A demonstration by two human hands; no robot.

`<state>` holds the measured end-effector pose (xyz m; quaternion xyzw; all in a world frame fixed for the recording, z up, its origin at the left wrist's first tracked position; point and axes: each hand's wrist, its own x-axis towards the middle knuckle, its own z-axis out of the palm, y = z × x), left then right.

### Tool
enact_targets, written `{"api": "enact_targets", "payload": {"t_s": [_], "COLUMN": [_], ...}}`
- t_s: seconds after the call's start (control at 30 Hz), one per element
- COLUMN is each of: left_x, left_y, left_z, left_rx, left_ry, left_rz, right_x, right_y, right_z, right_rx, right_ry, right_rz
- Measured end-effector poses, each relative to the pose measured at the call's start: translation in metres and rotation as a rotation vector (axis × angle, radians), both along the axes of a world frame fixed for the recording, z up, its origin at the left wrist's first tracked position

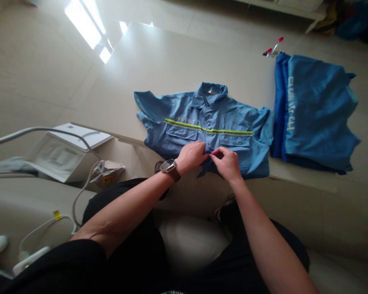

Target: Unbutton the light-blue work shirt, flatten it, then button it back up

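Black-clad knees point(135, 245) fill the bottom of the view, close against the near edge of a pale table point(159, 61) that runs away to the far side with much bare surface to the left and beyond. Left of the table, lower down, stands a white machine point(67, 151) with a grey hose point(33, 132) arcing off it, and a small printed bag point(107, 173) lies at its foot.

On the table a light blue work shirt point(187, 126) lies face up, collar away from the person, sleeves spread, its hem reaching the near edge. A yellow-green reflective stripe point(208, 130) crosses the chest above two flap pockets. Faint lettering sits over the left pocket, too small to read.

To the right, just beside the shirt's sleeve, lies a folded stack of darker blue garments point(315, 114) bearing pale characters I cannot make out. A clip with red tips point(272, 47) rests just beyond the stack.

Both hands meet at the shirt's front placket near the hem. Left hand point(191, 156), a brown-strapped watch point(170, 168) on its wrist, is closed on the cloth; right hand point(227, 163) pinches the same edge, fingers narrow.
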<state>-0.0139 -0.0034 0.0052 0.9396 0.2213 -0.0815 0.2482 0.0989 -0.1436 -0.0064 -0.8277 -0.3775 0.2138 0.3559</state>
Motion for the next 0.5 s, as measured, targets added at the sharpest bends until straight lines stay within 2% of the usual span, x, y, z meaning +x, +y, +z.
{"api": "enact_targets", "payload": {"t_s": [0.2, 0.33, 0.43, 0.5], "left_x": [-0.0001, 0.0016, 0.0021, 0.0017], "left_y": [-0.0083, -0.0089, -0.0079, -0.0073], "left_z": [0.0009, 0.0008, 0.0004, 0.0004], "left_rx": [-0.005, 0.024, 0.025, 0.018], "left_ry": [-0.011, -0.044, -0.066, -0.099], "left_rz": [0.033, 0.056, 0.042, 0.023], "right_x": [-0.0015, 0.0002, 0.0029, 0.0046], "right_y": [0.0027, 0.0042, 0.0035, 0.0024], "right_z": [-0.0026, -0.0067, -0.0078, -0.0070], "right_rx": [0.118, 0.121, 0.102, 0.076], "right_ry": [0.217, 0.361, 0.397, 0.348], "right_rz": [-0.082, -0.083, -0.071, -0.080]}}
